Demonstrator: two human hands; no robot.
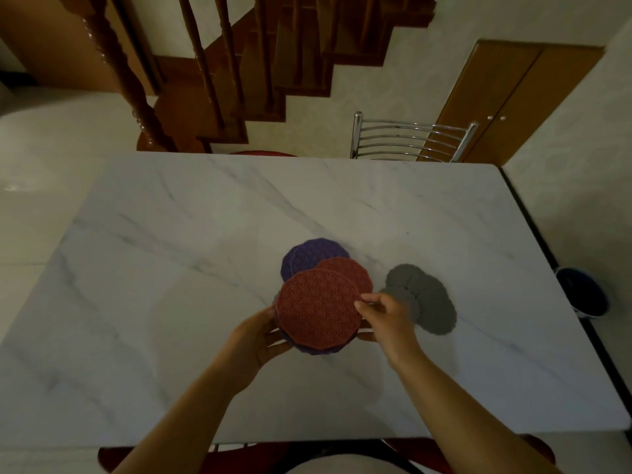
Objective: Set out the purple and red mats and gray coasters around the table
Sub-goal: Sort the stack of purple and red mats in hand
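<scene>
I hold a small stack of round mats above the marble table (171, 268): a red mat (318, 309) on top, a purple one (318, 350) showing under its near edge. My left hand (254, 340) grips the stack's left rim and my right hand (386, 319) pinches its right rim. Behind the stack, flat on the table, lie a purple mat (314, 256) and a second red mat (352, 271), overlapping. To the right, several gray coasters (427, 299) lie in an overlapping cluster, partly hidden by my right hand.
A chrome-backed chair (410, 138) stands at the table's far edge, a red seat (263, 153) beside it. A wooden staircase (239, 80) rises beyond. A dark bucket (583, 292) sits on the floor right of the table. A wooden cabinet (513, 97) stands at back right.
</scene>
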